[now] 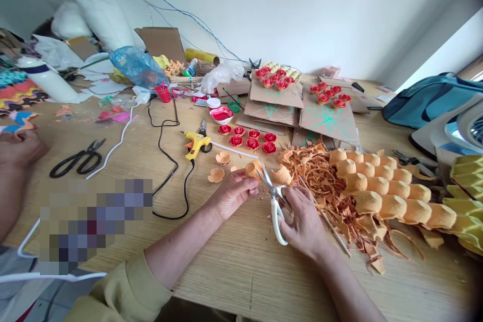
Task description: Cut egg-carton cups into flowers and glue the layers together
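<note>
Between its fingertips my left hand (236,191) pinches an orange egg-carton cup (252,169). White-handled scissors (278,211) are in my right hand (302,219), fingers through and around the handles. Their blades reach up to the right edge of the cup, parted slightly. Another orange cup (282,175) lies just beyond the blades. Left of my left hand, cut petal shapes (216,175) rest on the table, with a stacked orange flower (223,158) above them. Behind these, red paper roses (254,144) sit in two rows.
Orange scraps (317,171) and an egg tray (381,186) spread to the right. A yellow glue gun (196,144), black scissors (81,158) and red paint bowl (221,115) stand leftward. Cardboard (328,118) holds more roses. Another person's hand (22,146) is at far left.
</note>
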### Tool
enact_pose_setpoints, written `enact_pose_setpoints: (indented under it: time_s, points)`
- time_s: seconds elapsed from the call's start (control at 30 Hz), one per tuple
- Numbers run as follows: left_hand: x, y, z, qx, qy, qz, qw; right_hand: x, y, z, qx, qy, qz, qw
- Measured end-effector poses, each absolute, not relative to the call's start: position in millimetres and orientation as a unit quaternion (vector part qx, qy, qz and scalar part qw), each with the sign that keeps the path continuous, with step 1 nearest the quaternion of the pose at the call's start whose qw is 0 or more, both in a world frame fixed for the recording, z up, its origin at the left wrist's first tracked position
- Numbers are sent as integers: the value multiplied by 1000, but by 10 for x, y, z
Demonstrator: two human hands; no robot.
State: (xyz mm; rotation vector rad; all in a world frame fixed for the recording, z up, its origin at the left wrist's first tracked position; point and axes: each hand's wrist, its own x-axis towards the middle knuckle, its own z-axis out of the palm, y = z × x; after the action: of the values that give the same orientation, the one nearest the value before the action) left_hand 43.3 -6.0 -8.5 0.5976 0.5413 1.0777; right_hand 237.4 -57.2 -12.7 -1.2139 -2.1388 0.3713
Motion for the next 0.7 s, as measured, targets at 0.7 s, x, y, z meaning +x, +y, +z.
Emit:
enact_pose_setpoints:
  time_s: [0.7]
  points:
    - [378, -39, -202, 355, 260, 471, 765, 2380, -581, -80, -447, -835, 130, 293]
